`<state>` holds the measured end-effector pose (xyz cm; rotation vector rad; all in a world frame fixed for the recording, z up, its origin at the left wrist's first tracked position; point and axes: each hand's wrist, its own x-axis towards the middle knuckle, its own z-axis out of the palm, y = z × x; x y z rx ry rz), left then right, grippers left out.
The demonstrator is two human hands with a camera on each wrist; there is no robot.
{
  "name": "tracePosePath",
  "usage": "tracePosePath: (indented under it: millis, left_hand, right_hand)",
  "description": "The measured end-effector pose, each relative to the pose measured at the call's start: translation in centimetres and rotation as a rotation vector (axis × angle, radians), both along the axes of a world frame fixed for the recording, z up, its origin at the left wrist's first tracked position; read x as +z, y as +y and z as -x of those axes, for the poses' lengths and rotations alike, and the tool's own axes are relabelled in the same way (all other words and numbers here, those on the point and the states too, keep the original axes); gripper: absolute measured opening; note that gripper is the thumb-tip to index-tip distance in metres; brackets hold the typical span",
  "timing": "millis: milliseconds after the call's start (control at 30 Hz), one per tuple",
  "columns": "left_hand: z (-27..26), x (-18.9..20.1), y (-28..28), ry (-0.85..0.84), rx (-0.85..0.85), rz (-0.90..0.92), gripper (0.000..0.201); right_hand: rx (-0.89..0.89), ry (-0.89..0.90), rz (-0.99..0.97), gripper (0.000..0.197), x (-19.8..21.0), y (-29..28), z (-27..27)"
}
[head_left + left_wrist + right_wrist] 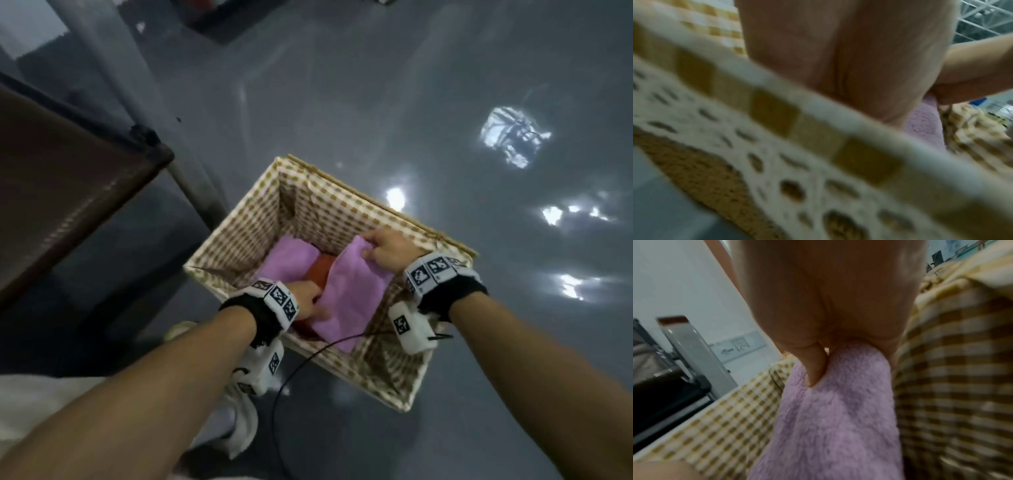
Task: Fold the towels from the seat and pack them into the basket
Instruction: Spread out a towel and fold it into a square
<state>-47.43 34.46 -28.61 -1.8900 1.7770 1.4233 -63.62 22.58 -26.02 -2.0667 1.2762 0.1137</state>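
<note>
Head view: both hands reach down into the basket (239, 226), which stands on the grey floor (411, 102) just beside the dark seat (61, 192)
Towel in hand: a folded purple towel (356, 291) hangs tilted inside the basket, its high end at the far right wall, its low end toward the near rim
Right hand: the right hand (388, 251) pinches the towel's upper far corner; the right wrist view shows the thumb (815, 365) pressed into the purple pile (828, 426) with the fingers curled behind it
Left hand: the left hand (308, 298) has its fingers curled on the towel's lower left edge; in the left wrist view the basket's lace trim (777, 162) blocks the fingertips, so how tightly they hold cannot be told
Already packed: a second purple towel (291, 257) lies at the far left of the basket bottom, an orange-red towel (320, 270) between it and the held one
Key relation: the held towel's long axis runs from the right hand down toward the near rim, and the free space lies below it on the right side, so the right hand seems to have farther to drop than the left to lay it flat
Stage: judged as placing; the seat corner in view shows no towels
</note>
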Motion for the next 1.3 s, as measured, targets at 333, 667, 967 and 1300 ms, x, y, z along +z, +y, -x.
tracePosePath:
  millis: [333, 667, 967, 1300]
  left_hand:
    - [-0.6, 0.8, 0.7, 0.045, 0.069, 0.19, 0.03]
    - [-12.0, 14.0, 5.4, 0.01, 0.465, 0.525, 0.015]
    - [-24.7, 28.0, 19.7, 0.129, 0.946, 0.922, 0.014]
    - [-37.2, 27.2, 41.9, -0.268, 1.328, 0.88, 0.011]
  right_hand:
    - [0.126, 0.47, -0.15, 0.031, -5.3, 0.6, -0.5]
    - [0.364, 0.129, 0.118, 0.015, 8.0, 3.1, -11.5]
    - [0.661, -0.294, 0.332, 0.018, 23.1, 13.7, -32.7]
    - [1.267, -0.256, 0.365, 0.029, 27.4, 33.2, -52.3]
